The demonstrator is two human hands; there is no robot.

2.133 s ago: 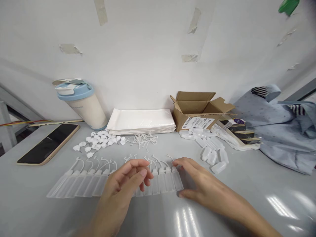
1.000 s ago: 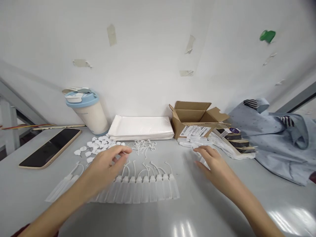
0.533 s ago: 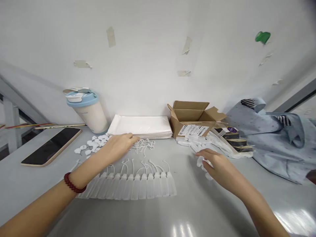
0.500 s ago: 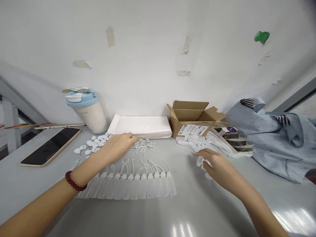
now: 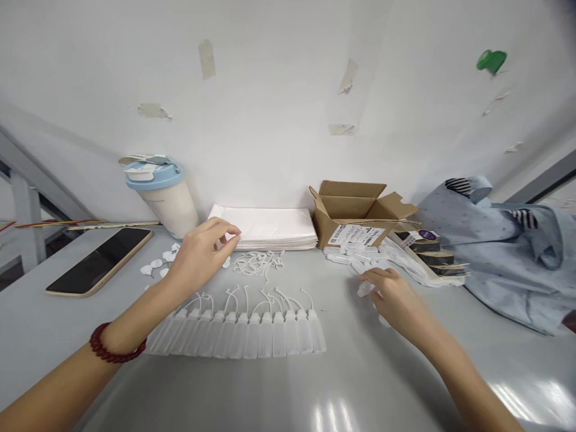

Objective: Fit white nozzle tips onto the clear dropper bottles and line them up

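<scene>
The left hand (image 5: 198,255) hangs raised, thumb and forefinger tips pressed together. Whether a small white piece sits in that pinch I cannot tell, as the stack of white mailer bags (image 5: 274,227) lies right behind the fingertips. Anything that small could slip out and be lost among the thin white tethers (image 5: 258,263) just below the fingertips, or the white caps (image 5: 157,267) under the palm.

The right hand (image 5: 393,297) lies low with its fingers loosely curled, the tips touching a loose clear dropper bottle (image 5: 363,289). A firm grip does not show. The bottle is round and light, so a nudge could roll it off. Between the wrists lies the row of dropper bottles (image 5: 252,327) — a dragging forearm could knock it crooked.
</scene>
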